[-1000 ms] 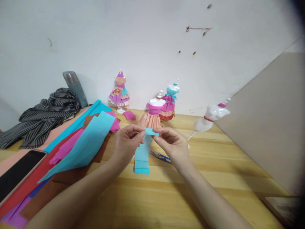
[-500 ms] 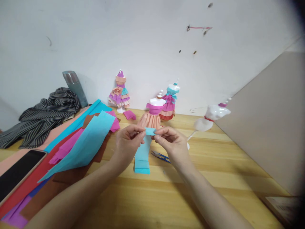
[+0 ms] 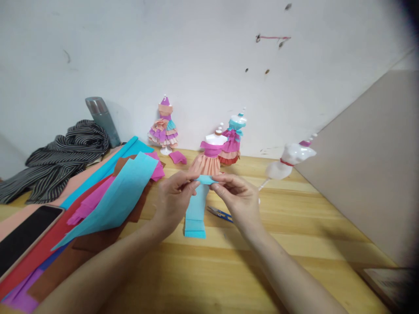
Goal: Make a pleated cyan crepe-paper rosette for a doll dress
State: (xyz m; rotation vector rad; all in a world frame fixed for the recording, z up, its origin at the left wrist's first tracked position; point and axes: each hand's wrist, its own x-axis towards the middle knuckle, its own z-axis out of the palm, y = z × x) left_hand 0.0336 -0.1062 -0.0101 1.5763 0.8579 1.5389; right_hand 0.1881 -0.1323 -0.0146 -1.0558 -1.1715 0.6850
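My left hand and my right hand both pinch the top end of a light blue crepe paper strip. The strip hangs down between them and its folded lower end rests on the wooden table. Small blue-handled scissors lie on the table just under my right hand. Behind the hands stands a small mannequin with a pink and peach paper dress.
Coloured paper sheets are spread at the left beside a black phone. A striped scarf and a grey flask sit at the back left. Two more dressed mannequins and a bare white one stand nearby. A cardboard panel rises at right.
The fingers of both hands have drawn closer together, folding the top end of the blue strip down flatter. Nothing else has moved.
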